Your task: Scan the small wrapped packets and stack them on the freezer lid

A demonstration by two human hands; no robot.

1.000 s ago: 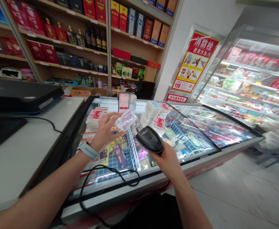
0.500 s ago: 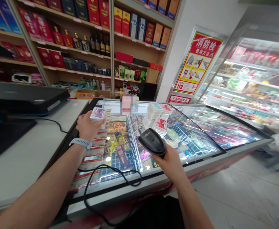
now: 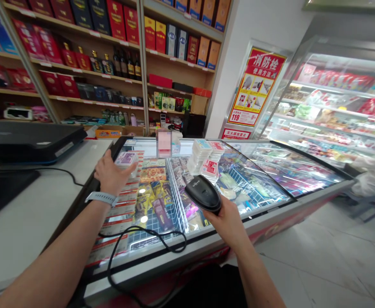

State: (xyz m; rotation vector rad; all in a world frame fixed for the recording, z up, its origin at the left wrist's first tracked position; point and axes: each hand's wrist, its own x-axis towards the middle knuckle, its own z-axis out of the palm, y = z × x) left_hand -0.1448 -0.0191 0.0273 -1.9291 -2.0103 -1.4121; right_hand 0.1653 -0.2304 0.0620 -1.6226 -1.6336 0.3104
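My left hand is spread open beside a small white pack with a purple label, which rests on the glass top at the left end of the freezer. Its thumb reaches along the pack's near side. In my right hand is a black barcode scanner, held above the glass, its cable looping across the front edge. Just beyond the scanner stand stacks of white packs, some with blue labels and others with red labels.
To the left, a grey counter carries a black device. Shelves with boxes and bottles line the back. A lit display fridge stands at the right. The cable lies over the freezer's near part.
My left hand has loosened from the purple-labelled pack, its fingers now spread wider. The view has shifted slightly; the scanner stays in my right hand.
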